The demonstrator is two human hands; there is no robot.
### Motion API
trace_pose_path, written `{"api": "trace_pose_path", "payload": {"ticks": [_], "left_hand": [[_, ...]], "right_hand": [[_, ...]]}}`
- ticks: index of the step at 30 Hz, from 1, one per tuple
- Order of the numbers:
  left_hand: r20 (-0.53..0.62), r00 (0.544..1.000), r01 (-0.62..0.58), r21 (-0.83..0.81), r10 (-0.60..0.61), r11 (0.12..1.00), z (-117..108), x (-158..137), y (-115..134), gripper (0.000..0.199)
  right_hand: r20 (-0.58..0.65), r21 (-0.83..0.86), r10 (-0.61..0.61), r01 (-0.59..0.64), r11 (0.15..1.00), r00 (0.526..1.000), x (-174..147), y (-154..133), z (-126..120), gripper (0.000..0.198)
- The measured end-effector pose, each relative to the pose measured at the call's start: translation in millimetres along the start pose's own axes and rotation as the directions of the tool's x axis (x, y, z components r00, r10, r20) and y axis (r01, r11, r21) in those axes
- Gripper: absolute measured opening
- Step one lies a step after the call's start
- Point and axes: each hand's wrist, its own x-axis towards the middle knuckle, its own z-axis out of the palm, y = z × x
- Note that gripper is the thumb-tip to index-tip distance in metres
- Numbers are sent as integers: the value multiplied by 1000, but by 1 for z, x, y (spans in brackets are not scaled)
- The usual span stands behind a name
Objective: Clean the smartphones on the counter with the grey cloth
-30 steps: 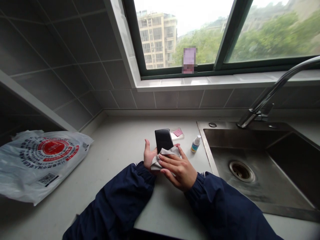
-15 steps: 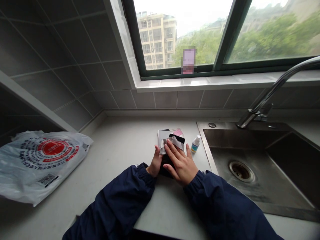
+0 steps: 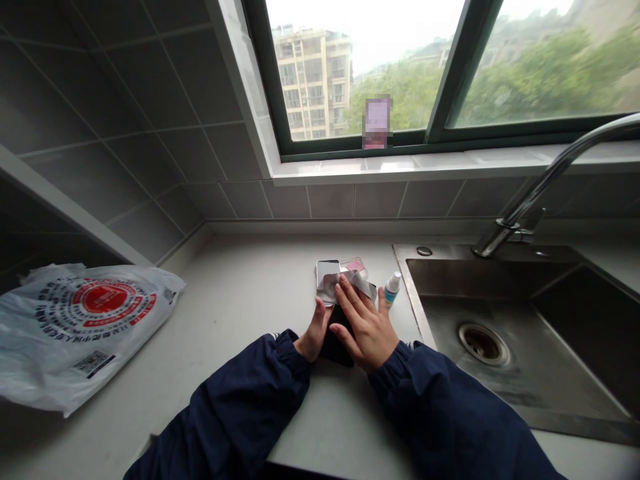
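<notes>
A dark phone (image 3: pixel 338 347) lies tilted between my hands above the counter. My left hand (image 3: pixel 313 333) grips its left side, thumb raised along the edge and the other fingers mostly hidden. With long, extended fingers, my right hand (image 3: pixel 369 330) holds a thin grey cloth (image 3: pixel 327 288) against the phone's upper part. The cloth hides that end of the phone. Just beyond lie a silver-edged, phone-like slab (image 3: pixel 327 267) and a clear case with a pink patch (image 3: pixel 357 265). A small white spray bottle (image 3: pixel 393 283) with a blue-yellow label stands by my right fingertips, partly covered.
A stainless sink (image 3: pixel 505 313) with a chrome faucet (image 3: pixel 520 200) is to the right. On the left of the white counter (image 3: pixel 240 287) rests a white plastic bag (image 3: pixel 95 327) with red and black print. A window and tiled wall stand behind.
My right hand and the cloth have shifted slightly to the right over the phone, the fingers now overlapping the bottle in view. My left hand stays at the phone's side.
</notes>
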Motion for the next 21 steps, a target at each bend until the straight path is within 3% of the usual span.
{"api": "trace_pose_path", "payload": {"ticks": [8,12,17,21], "left_hand": [[-110,978,128,-354,-177,926,2,2,10,87],[-126,960,191,-350,-249,917,1,2,22,101],[-170,965,138,-323,-201,936,-3,5,36,107],[-172,952,180,-360,-255,915,-9,7,40,110]], "right_hand": [[79,100,-126,117,988,989,-3,-9,4,65],[75,161,-177,163,973,981,-4,-12,4,56],[85,214,-251,228,950,964,-7,-14,5,49],[119,232,-283,250,940,952,-7,-14,7,51]]}}
